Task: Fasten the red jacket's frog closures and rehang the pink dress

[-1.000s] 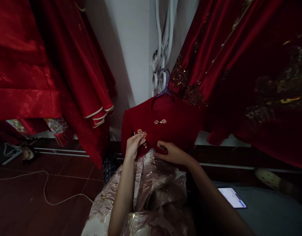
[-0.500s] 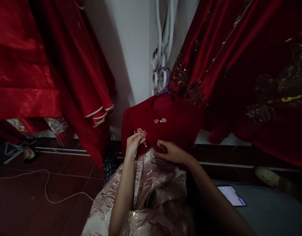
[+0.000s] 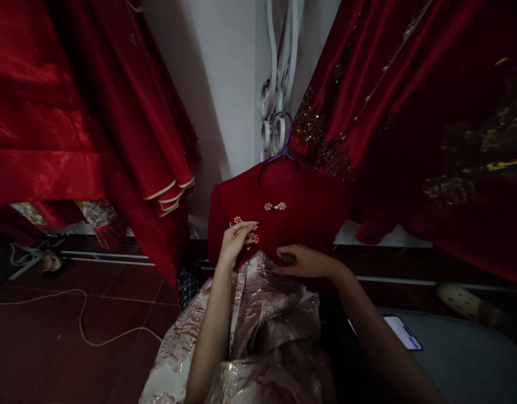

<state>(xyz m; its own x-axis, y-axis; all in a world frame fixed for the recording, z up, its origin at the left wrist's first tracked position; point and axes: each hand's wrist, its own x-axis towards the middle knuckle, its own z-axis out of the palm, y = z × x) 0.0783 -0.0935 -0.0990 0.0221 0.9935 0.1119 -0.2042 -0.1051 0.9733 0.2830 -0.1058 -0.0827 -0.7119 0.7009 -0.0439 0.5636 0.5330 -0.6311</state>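
The lower beaded clasp (image 3: 253, 239) slants down-right across the red jacket (image 3: 313, 221) beneath my nearer left hand (image 3: 235, 241), fingers bunched, grip unclear; my right hand (image 3: 307, 262), loosely curled, thumb apart, sits rightward.

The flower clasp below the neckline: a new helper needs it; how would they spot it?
A red top hangs centrally from a purple hanger. On its upper front sits the flower clasp. Unlike the lower flowers beside the left hand, it shows unobstructed.

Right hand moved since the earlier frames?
Yes: the right hand has shifted rightward in view, judged against the purple hanger.
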